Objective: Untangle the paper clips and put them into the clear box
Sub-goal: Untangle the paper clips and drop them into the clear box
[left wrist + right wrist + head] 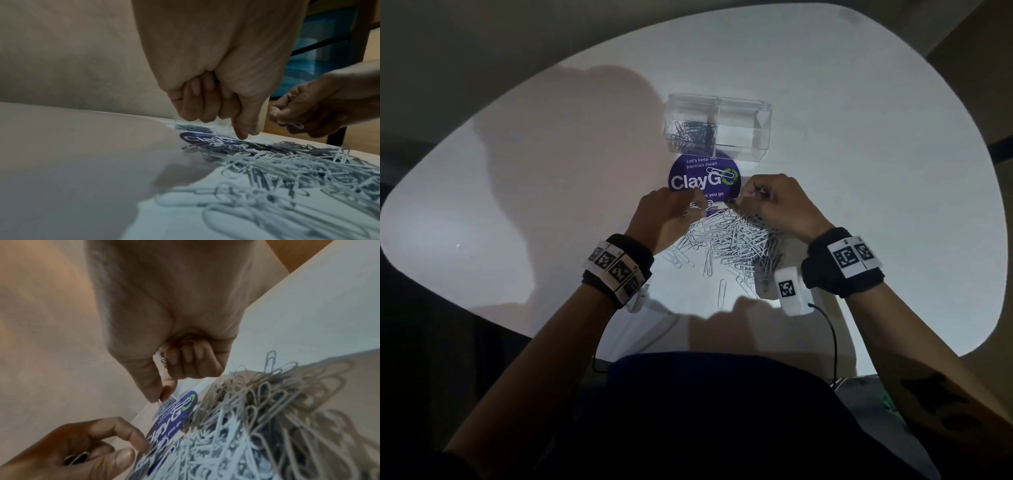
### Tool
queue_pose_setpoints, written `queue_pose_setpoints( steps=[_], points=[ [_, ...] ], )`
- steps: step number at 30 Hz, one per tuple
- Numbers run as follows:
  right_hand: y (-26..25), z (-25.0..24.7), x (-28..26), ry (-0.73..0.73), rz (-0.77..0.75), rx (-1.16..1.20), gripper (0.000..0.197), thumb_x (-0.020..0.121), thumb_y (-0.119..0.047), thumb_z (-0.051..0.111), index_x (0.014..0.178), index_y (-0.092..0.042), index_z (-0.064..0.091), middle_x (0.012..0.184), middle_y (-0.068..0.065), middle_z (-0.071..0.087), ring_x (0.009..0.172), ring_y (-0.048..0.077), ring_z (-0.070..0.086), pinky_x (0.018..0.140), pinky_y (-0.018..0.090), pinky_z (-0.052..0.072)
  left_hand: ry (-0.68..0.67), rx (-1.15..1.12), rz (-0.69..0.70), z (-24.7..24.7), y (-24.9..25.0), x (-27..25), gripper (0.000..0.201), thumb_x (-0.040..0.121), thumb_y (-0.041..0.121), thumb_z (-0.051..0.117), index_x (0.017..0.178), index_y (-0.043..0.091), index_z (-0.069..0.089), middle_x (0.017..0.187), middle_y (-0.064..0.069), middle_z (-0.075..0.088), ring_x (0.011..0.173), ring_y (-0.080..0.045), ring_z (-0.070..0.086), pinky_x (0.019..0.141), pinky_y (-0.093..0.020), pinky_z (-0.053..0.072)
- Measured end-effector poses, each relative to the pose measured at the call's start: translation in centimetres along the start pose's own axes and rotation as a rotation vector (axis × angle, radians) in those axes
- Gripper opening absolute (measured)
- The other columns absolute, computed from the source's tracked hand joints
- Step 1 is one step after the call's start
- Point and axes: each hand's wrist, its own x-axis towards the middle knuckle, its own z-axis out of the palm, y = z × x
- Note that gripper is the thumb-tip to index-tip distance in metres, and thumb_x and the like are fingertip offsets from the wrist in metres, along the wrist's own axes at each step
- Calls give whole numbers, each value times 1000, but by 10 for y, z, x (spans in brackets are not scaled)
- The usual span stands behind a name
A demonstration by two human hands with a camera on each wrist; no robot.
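A tangled heap of silver paper clips (729, 240) lies on the white table between my wrists. The clear box (743, 137) stands behind it; its left compartment holds several clips (693, 133), the right one shows none. My left hand (693, 205) is at the heap's far left edge with fingers curled; a clip (76, 457) sits in its palm in the right wrist view, and its thumb and forefinger touch clips at the heap's edge. My right hand (739, 202) hovers over the heap's far right, pinching a clip (160, 400) between thumb and forefinger, with more clips (294, 125) under its curled fingers.
A round purple ClayGo sticker (703, 176) lies flat between the box and the heap, a loose clip (717, 171) on it. Stray single clips (721, 293) lie nearer the table's front edge. A black cable (834, 342) runs off my right wrist.
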Motion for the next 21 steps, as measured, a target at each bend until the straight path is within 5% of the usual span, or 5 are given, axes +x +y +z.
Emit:
queue_pose_setpoints(
  steps=[3, 6, 10, 16, 21],
  points=[
    [-4, 0, -2, 16, 90, 210, 22, 91, -14, 56, 70, -8, 57, 60, -8, 54, 54, 8, 44, 55, 24, 35, -27, 86, 24, 9, 8, 8, 18, 93, 33, 56, 106, 26, 67, 100, 1, 72, 87, -24, 65, 66, -27, 41],
    [-14, 1, -7, -31, 166, 575, 27, 88, -5, 42, 61, -13, 40, 50, -4, 34, 44, 12, 24, 45, 23, 17, -41, 102, 39, 16, 13, 14, 17, 93, 31, 58, 104, 24, 68, 103, 0, 71, 92, -25, 65, 72, -34, 51],
    [-16, 4, -14, -153, 230, 891, 23, 86, -12, 34, 63, -15, 34, 51, 2, 31, 43, 15, 20, 42, 24, 10, -49, 179, 66, 18, 18, 19, 15, 92, 25, 57, 97, 19, 69, 92, -4, 71, 82, -28, 65, 62, -32, 44],
    [-17, 14, -12, -140, 250, 852, 27, 91, -13, 44, 64, -14, 43, 50, 2, 33, 39, 12, 24, 42, 24, 9, -189, 115, -31, 16, 26, 22, 13, 83, 23, 62, 92, 14, 66, 88, -5, 68, 80, -26, 62, 64, -28, 37],
    [-10, 21, -4, 53, 133, 423, 30, 89, -27, 69, 76, 0, 67, 66, 22, 60, 57, 21, 50, 59, 30, 39, -197, 126, -10, 15, 24, 17, 11, 86, 23, 61, 89, 13, 62, 85, -6, 68, 75, -28, 63, 63, -29, 42]
  ],
)
